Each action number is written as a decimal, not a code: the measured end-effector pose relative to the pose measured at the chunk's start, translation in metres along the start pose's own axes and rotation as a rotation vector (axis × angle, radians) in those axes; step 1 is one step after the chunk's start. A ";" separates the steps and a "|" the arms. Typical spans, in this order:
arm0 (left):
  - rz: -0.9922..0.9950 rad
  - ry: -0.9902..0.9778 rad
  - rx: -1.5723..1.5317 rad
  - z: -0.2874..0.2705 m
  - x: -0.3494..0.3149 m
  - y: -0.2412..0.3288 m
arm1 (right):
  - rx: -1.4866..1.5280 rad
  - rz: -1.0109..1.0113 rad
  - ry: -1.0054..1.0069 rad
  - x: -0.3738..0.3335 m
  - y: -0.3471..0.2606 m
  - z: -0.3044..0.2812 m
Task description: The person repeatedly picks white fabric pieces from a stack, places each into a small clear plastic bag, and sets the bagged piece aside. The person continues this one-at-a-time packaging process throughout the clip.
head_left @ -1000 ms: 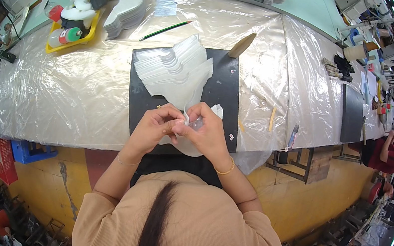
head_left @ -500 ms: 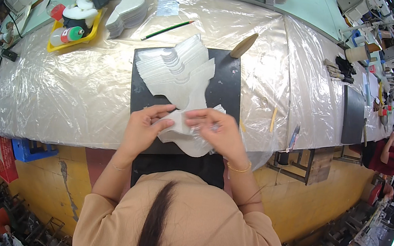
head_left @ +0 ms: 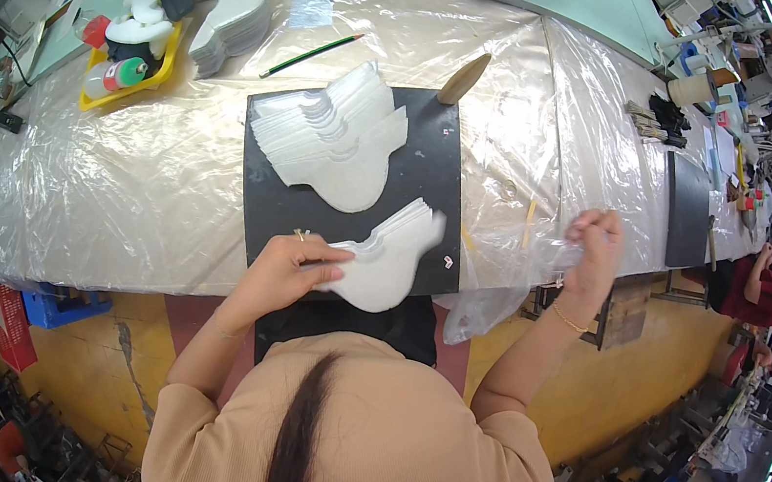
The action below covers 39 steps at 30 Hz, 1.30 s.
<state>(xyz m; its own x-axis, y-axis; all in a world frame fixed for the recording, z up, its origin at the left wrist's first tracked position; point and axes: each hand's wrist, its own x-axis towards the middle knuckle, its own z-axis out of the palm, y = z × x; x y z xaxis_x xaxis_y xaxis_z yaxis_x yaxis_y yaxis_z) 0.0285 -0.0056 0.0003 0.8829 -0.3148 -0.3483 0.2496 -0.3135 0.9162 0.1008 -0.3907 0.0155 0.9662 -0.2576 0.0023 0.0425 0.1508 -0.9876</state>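
My left hand (head_left: 295, 271) pinches the left end of a small fanned stack of white cut-out pieces (head_left: 389, 266) with curved edges, over the front part of a black mat (head_left: 296, 212). A larger fanned stack of the same pieces (head_left: 358, 160) lies farther back on the mat. My right hand (head_left: 593, 255) is raised off to the right, near the table's front edge, its fingers curled in. What it holds, if anything, I cannot make out; clear plastic shows beside it.
A wooden tool (head_left: 465, 80) stands at the mat's far right corner. Behind the mat lies a green pencil (head_left: 311, 55). At the left are a yellow basket (head_left: 173, 53) with bottles and another stack of white pieces (head_left: 232, 22). Clear plastic (head_left: 485, 309) hangs over the front edge.
My right hand has left the white pieces and swung right, its fingers now curled. My left hand keeps the small stack, which is now separate from the larger one.
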 end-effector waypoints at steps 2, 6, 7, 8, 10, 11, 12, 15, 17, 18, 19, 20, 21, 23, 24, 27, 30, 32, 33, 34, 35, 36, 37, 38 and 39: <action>0.083 0.111 0.210 0.006 0.003 -0.007 | 0.006 -0.068 0.132 0.002 -0.006 -0.017; 0.247 0.357 0.678 0.002 0.008 -0.015 | 0.020 -0.097 0.216 -0.005 -0.006 -0.017; 0.205 0.478 0.640 -0.002 0.015 -0.017 | 0.007 -0.093 0.219 -0.006 -0.001 -0.008; 0.176 0.614 0.603 -0.008 0.025 -0.021 | -0.001 -0.089 0.223 -0.008 0.004 0.002; 0.150 0.770 0.563 -0.020 0.044 -0.031 | 0.003 0.009 0.132 -0.013 0.014 0.026; 0.152 0.789 0.561 -0.028 0.052 -0.036 | 0.013 0.050 0.077 -0.017 0.020 0.038; 0.147 0.812 0.551 -0.034 0.057 -0.041 | -0.043 0.055 0.031 -0.020 0.025 0.051; -0.006 0.710 0.311 -0.048 0.062 -0.053 | -0.205 0.045 -0.140 -0.026 0.035 0.084; -0.047 0.682 0.074 -0.056 0.058 -0.055 | -0.244 0.086 -0.229 -0.032 0.037 0.104; -0.081 0.659 -0.062 -0.058 0.056 -0.054 | -0.228 0.128 -0.262 -0.037 0.037 0.112; -0.090 0.645 -0.111 -0.059 0.054 -0.053 | -0.207 0.142 -0.309 -0.041 0.038 0.121; -0.104 0.629 -0.174 -0.060 0.051 -0.052 | -0.241 0.154 -0.342 -0.043 0.038 0.129; -0.122 0.637 -0.220 -0.060 0.049 -0.050 | -0.270 0.137 -0.389 -0.046 0.039 0.137; -0.036 0.717 0.097 -0.054 0.051 -0.049 | -0.334 0.031 -0.468 -0.049 0.041 0.149; 0.026 0.756 0.239 -0.053 0.052 -0.049 | -0.369 -0.057 -0.496 -0.051 0.041 0.154; -0.097 0.624 0.166 -0.053 0.056 -0.048 | -0.419 -0.129 -0.529 -0.053 0.041 0.159; -0.132 0.614 -0.064 -0.058 0.050 -0.047 | -0.410 -0.099 -0.471 -0.056 0.039 0.160; -0.099 0.574 -0.297 -0.061 0.042 -0.043 | -0.395 0.008 -0.418 -0.060 0.038 0.164; -0.084 0.555 -0.411 -0.063 0.037 -0.041 | -0.392 0.069 -0.444 -0.062 0.038 0.166; -0.082 0.508 -0.473 -0.064 0.032 -0.039 | -0.386 0.130 -0.471 -0.065 0.037 0.169; -0.103 0.457 -0.574 -0.064 0.028 -0.037 | -0.399 0.192 -0.498 -0.067 0.038 0.172; -0.121 0.407 -0.672 -0.063 0.024 -0.035 | -0.398 0.143 -0.547 -0.069 0.038 0.175; -0.133 0.359 -0.771 -0.061 0.021 -0.033 | -0.416 0.094 -0.594 -0.071 0.039 0.178; -0.143 0.310 -0.824 -0.057 0.019 -0.031 | -0.413 0.010 -0.642 -0.072 0.041 0.181; -0.147 0.263 -0.880 -0.052 0.019 -0.030 | -0.415 0.053 -0.646 -0.074 0.043 0.185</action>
<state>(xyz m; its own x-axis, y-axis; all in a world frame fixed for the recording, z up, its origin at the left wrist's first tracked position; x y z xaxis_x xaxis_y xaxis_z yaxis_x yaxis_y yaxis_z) 0.0582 0.0442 -0.0233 0.8534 -0.0788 -0.5153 0.4828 0.4924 0.7242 0.0785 -0.1892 0.0019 0.9263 0.3680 -0.0816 0.0164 -0.2558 -0.9666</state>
